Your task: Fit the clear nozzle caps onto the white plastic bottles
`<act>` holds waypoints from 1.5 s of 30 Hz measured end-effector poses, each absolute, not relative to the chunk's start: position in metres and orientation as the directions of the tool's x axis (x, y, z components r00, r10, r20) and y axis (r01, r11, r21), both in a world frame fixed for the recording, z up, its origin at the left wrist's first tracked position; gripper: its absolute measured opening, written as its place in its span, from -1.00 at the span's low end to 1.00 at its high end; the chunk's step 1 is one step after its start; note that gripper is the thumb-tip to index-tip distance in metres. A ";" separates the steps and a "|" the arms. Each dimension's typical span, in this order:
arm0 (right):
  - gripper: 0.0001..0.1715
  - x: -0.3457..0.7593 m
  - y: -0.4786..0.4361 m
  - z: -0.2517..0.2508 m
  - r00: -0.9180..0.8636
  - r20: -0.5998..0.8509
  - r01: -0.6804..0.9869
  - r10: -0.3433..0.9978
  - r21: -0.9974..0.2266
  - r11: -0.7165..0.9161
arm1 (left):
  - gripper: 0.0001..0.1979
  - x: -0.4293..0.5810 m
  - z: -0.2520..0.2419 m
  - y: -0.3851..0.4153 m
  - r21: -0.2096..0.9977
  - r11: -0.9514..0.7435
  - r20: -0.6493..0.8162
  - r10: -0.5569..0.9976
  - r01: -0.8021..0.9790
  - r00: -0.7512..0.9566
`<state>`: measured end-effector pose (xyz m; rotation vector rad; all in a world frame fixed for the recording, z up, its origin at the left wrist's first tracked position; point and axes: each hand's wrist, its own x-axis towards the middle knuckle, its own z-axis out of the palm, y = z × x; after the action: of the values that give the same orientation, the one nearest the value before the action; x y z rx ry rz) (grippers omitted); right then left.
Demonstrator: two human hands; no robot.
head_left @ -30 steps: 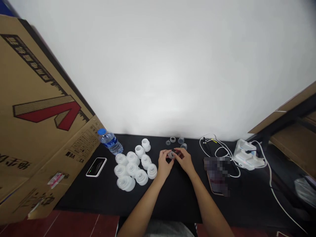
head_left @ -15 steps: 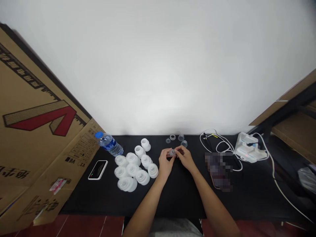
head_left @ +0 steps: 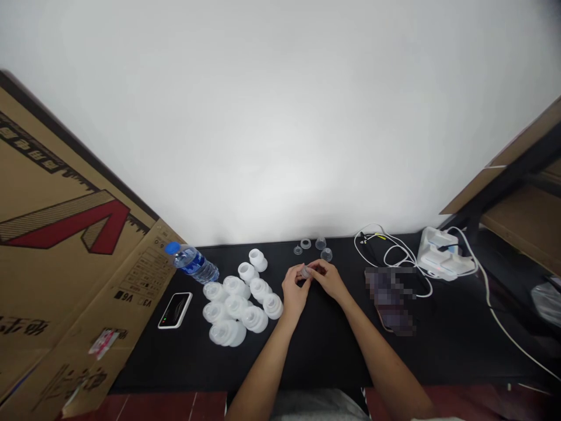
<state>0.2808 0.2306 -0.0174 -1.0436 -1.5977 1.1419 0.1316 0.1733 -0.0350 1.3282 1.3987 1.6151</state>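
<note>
My left hand (head_left: 294, 289) and my right hand (head_left: 326, 279) meet at the middle of the black table (head_left: 328, 356), and their fingertips pinch a small clear plastic part (head_left: 305, 272). Its shape is mostly hidden by my fingers. Just beyond my hands lie several small translucent rings and cups, including a ring (head_left: 305, 243) and a cup (head_left: 326, 254). To the left of my left hand stands a cluster of white translucent moulded plastic parts (head_left: 236, 307), with the nearest one (head_left: 272, 306) close to my wrist.
A plastic water bottle (head_left: 191, 263) with a blue cap lies at the left, near a smartphone (head_left: 175, 310). A large cardboard box (head_left: 74, 245) leans at far left. At right are a pixelated object (head_left: 390, 301), white cables (head_left: 385, 248) and a white device (head_left: 445, 255).
My hands stay together on the small part. The whole view has tilted and shifted slightly, with the cardboard box sliding lower in the frame and the table items sitting slightly differently.
</note>
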 end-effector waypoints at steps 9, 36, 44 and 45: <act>-0.78 0.280 0.225 -0.009 -0.207 0.255 0.172 0.945 -0.941 0.292 | -0.65 0.132 -0.027 0.170 0.919 -0.186 0.299 0.903 0.348 -0.309; -0.45 0.288 0.236 -0.020 -0.137 0.189 0.162 0.972 -0.964 0.210 | -0.69 0.133 -0.011 0.169 0.809 -0.229 0.366 0.917 0.542 -0.159; -0.39 0.291 0.232 -0.012 -0.194 0.240 0.215 0.951 -0.936 0.280 | -0.73 0.139 -0.008 0.165 0.815 -0.222 0.386 0.896 0.535 -0.217; -0.40 0.291 0.232 -0.011 -0.191 0.244 0.217 0.951 -0.934 0.284 | -0.73 0.139 -0.007 0.165 0.819 -0.223 0.385 0.897 0.529 -0.218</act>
<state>0.2914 0.2317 -0.0106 -1.0934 -1.6238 0.9911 0.1390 0.1651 -0.0067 1.6876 1.6815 1.4210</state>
